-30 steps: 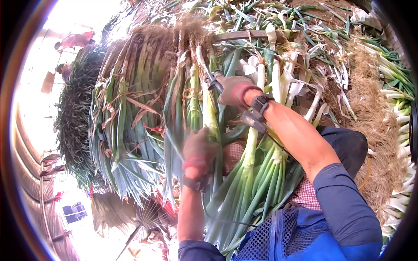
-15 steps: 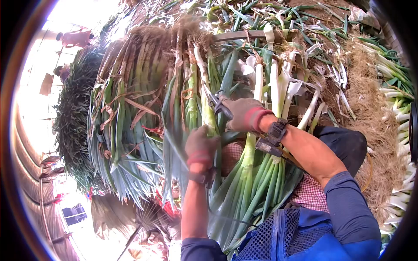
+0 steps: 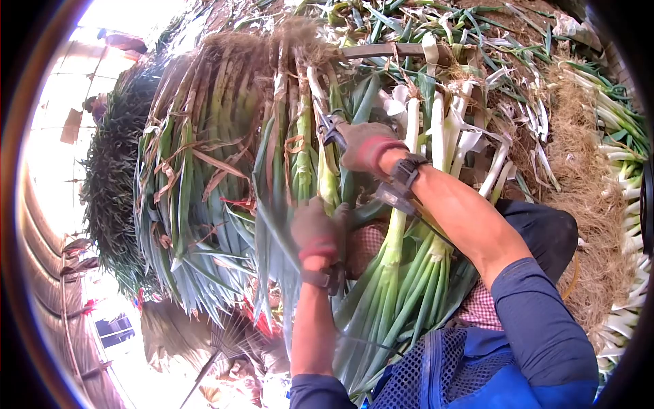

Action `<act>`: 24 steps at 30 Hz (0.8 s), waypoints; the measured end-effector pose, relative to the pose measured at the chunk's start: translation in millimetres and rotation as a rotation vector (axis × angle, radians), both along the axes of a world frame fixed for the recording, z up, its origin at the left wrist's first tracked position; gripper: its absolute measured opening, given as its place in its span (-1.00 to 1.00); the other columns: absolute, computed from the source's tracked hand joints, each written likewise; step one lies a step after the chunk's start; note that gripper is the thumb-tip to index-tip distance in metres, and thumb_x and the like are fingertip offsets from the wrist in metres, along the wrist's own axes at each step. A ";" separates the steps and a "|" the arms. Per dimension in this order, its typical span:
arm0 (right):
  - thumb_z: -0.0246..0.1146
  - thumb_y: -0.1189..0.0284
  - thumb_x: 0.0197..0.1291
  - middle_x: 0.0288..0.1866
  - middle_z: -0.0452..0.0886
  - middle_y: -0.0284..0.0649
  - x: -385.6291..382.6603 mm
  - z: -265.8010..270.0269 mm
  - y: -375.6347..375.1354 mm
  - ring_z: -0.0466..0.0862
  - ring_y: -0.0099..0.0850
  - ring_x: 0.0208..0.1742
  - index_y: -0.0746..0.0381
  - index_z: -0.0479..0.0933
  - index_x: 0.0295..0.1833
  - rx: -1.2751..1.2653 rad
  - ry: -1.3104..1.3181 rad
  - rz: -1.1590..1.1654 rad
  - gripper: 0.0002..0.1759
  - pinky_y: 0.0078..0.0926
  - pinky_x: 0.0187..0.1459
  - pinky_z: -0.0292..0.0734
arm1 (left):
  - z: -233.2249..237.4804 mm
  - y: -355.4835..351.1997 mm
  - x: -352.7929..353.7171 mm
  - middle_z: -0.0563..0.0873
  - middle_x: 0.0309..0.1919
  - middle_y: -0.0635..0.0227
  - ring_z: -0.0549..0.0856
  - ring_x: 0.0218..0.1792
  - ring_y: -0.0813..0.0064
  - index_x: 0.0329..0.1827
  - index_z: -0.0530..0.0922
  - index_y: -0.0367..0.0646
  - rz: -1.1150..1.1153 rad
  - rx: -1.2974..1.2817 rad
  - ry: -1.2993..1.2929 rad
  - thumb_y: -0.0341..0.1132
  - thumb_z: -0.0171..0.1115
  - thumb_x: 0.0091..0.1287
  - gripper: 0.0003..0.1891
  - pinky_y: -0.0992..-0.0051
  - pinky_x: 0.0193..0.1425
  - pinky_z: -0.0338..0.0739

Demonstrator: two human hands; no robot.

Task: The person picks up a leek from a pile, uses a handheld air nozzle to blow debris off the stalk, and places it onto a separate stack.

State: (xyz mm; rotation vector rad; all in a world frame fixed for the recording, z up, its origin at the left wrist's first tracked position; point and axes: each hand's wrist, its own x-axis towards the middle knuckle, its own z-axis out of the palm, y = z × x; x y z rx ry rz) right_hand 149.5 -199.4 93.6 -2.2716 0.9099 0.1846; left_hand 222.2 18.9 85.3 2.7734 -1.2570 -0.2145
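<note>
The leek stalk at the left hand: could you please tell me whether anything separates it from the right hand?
Just the tool in the right hand visibly stands between that hand and the leek stalk.

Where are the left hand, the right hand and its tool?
Left hand (image 3: 316, 228): head view, back of the hand.
Right hand (image 3: 368, 144): head view, back of the hand.
Tool (image 3: 333, 133): head view, its dark front part.

The left hand and right hand are covered in matt cloth; smooth, faintly glossy stalks and rough, fibrous roots are seen; the vest is faced with mesh.
</note>
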 end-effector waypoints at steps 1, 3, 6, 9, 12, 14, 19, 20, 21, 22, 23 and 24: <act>0.37 0.25 0.18 0.06 0.84 0.17 -6.3 2.4 1.4 0.84 0.15 0.12 0.16 0.23 0.82 0.020 0.005 -0.006 0.05 0.05 0.21 0.71 | -2.8 -0.7 4.0 0.84 0.02 0.06 0.83 0.07 -0.04 0.04 0.79 -0.15 0.013 -0.015 0.043 0.15 0.65 0.24 -0.44 0.07 0.14 0.68; 0.39 0.20 0.21 0.06 0.84 0.17 -20.6 -6.4 5.5 0.84 0.15 0.12 0.16 0.20 0.82 0.045 -0.017 -0.034 0.06 0.04 0.21 0.71 | -6.3 -0.5 12.9 0.87 -0.01 0.06 0.84 0.05 -0.04 0.09 0.80 -0.13 0.024 0.028 0.090 0.17 0.60 0.30 -0.44 0.07 0.14 0.69; 0.44 0.07 0.26 0.08 0.84 0.16 -51.7 0.3 16.8 0.85 0.14 0.10 0.16 0.10 0.86 0.045 0.002 -0.044 0.15 0.00 0.23 0.70 | -1.2 -4.4 15.6 0.90 -0.02 0.05 0.86 0.05 -0.04 0.12 0.81 -0.10 0.053 0.093 0.149 0.17 0.61 0.28 -0.43 0.08 0.13 0.71; 0.49 0.03 0.27 0.09 0.84 0.15 -88.2 13.3 36.4 0.85 0.11 0.07 0.11 0.00 0.90 0.157 0.019 -0.017 0.22 -0.04 0.24 0.70 | 11.3 -11.7 9.5 0.90 -0.02 0.01 0.87 0.05 -0.05 0.13 0.81 -0.09 0.039 0.136 0.144 0.20 0.60 0.28 -0.41 0.07 0.11 0.72; 0.52 0.02 0.27 0.04 0.83 0.13 -124.2 29.6 60.6 0.85 0.11 0.03 0.08 -0.04 0.91 0.276 0.071 0.066 0.26 -0.04 0.21 0.69 | 20.3 -16.3 1.9 0.87 -0.03 0.02 0.84 0.05 -0.07 0.00 0.78 -0.14 0.048 0.193 0.129 0.11 0.51 0.38 -0.53 0.05 0.16 0.69; 0.53 -0.01 0.25 -0.03 0.82 0.13 -148.7 40.3 76.7 0.84 0.14 0.02 0.06 -0.05 0.91 0.247 0.027 0.094 0.28 -0.01 0.17 0.68 | 20.0 -12.2 -3.4 0.87 -0.04 0.01 0.84 0.04 -0.09 -0.03 0.78 -0.13 0.051 0.220 0.104 0.15 0.49 0.40 -0.53 0.04 0.14 0.70; 0.54 -0.05 0.23 0.00 0.81 0.14 -183.1 58.8 97.6 0.84 0.16 0.06 -0.07 -0.02 0.91 0.253 0.061 0.184 0.27 0.03 0.19 0.69 | -4.1 4.3 10.7 0.90 -0.02 -0.06 0.86 0.06 -0.14 0.12 0.81 -0.16 0.041 0.097 0.157 0.17 0.51 0.42 -0.46 0.03 0.15 0.71; 0.54 -0.06 0.22 0.02 0.82 0.16 -188.7 59.5 103.7 0.84 0.17 0.09 -0.08 -0.02 0.91 0.241 0.044 0.218 0.27 0.02 0.21 0.69 | -4.2 4.7 11.5 0.90 -0.02 -0.06 0.86 0.06 -0.14 0.12 0.81 -0.16 0.039 0.096 0.155 0.17 0.51 0.42 -0.46 0.03 0.15 0.71; 0.54 -0.08 0.22 0.04 0.82 0.17 -193.0 56.9 107.9 0.84 0.18 0.10 -0.07 -0.02 0.91 0.247 0.028 0.205 0.28 0.03 0.22 0.68 | -4.7 3.8 12.0 0.90 -0.02 -0.07 0.86 0.06 -0.14 0.10 0.82 -0.18 0.074 0.092 0.196 0.15 0.53 0.41 -0.46 0.04 0.15 0.71; 0.54 -0.09 0.22 0.05 0.81 0.18 -196.8 53.3 110.1 0.83 0.19 0.11 -0.06 -0.03 0.91 0.251 0.012 0.191 0.28 0.04 0.23 0.68 | -1.5 0.2 9.1 0.89 -0.01 -0.08 0.86 0.06 -0.14 0.09 0.82 -0.20 0.109 0.087 0.238 0.13 0.56 0.39 -0.47 0.05 0.14 0.72; 0.54 -0.09 0.22 0.05 0.81 0.18 -202.1 50.8 111.4 0.83 0.19 0.11 -0.06 -0.03 0.91 0.249 0.011 0.188 0.28 0.04 0.23 0.68 | 1.3 -1.1 5.4 0.90 -0.03 -0.07 0.87 0.04 -0.12 0.08 0.83 -0.23 0.131 0.112 0.214 0.11 0.63 0.33 -0.45 0.06 0.13 0.72; 0.52 -0.10 0.23 0.06 0.83 0.14 -207.7 47.9 113.0 0.83 0.16 0.13 -0.03 0.01 0.90 0.220 -0.010 0.163 0.26 0.02 0.23 0.68 | 3.9 0.6 1.6 0.90 -0.03 -0.07 0.87 0.04 -0.12 0.08 0.83 -0.23 0.129 0.112 0.214 0.11 0.63 0.33 -0.45 0.06 0.13 0.72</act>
